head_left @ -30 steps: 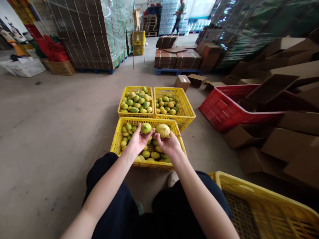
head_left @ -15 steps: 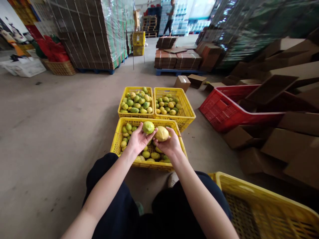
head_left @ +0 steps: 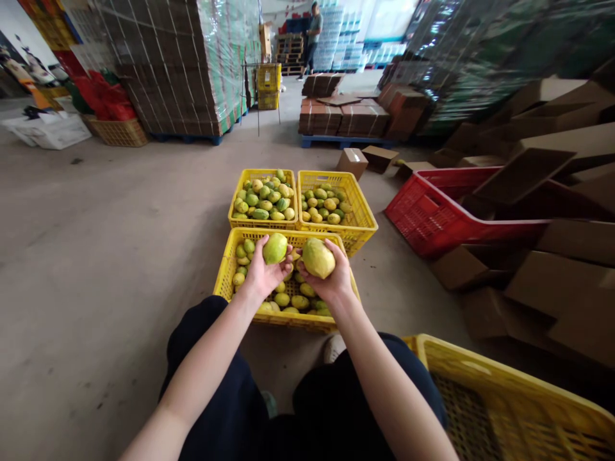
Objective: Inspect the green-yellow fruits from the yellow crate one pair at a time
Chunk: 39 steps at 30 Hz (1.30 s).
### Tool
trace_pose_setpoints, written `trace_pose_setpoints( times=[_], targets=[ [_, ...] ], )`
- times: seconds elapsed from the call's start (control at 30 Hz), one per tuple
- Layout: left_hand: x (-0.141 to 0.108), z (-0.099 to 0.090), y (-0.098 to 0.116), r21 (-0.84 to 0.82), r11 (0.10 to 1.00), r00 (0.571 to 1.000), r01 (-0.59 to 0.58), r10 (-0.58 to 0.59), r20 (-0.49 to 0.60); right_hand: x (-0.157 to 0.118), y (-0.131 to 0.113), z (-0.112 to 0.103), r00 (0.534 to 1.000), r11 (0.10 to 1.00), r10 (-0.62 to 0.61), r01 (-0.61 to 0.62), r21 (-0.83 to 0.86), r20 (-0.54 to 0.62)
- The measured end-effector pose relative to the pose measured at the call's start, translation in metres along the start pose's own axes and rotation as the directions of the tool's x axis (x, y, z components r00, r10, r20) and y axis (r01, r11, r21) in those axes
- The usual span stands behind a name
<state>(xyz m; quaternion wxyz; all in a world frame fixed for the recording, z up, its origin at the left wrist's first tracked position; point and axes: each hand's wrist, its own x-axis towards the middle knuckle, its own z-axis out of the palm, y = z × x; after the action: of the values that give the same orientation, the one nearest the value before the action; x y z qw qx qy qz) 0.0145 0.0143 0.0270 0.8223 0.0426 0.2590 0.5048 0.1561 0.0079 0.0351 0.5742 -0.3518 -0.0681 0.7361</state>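
Note:
My left hand holds a green fruit between thumb and fingers. A larger yellow-green fruit rests in my right hand, its fingers curled under and around it. Both hands are raised over the near yellow crate, a small gap between the two fruits. Green and yellow fruits lie inside that crate, partly hidden by my hands. Behind it stand a back left crate heaped with fruit and a back right crate holding fewer.
A yellow crate is beside my right leg. To the right stands a red crate among cardboard boxes. Flattened cartons lie on a blue pallet behind. Far back, a person stands near wrapped stacks.
My hands have moved slightly apart, and both fruits are turned, with the right one showing a greener side. The person in the background has moved left.

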Motion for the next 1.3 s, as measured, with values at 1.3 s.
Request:
trace_pose_setpoints(
  times=[1.3],
  targets=[
    [-0.004, 0.002, 0.008, -0.059, 0.996, 0.997, -0.068, 0.066, -0.039, 0.001, -0.001, 0.003, 1.0, 1.0, 0.003, -0.002, -0.022, 0.028]
  ],
)
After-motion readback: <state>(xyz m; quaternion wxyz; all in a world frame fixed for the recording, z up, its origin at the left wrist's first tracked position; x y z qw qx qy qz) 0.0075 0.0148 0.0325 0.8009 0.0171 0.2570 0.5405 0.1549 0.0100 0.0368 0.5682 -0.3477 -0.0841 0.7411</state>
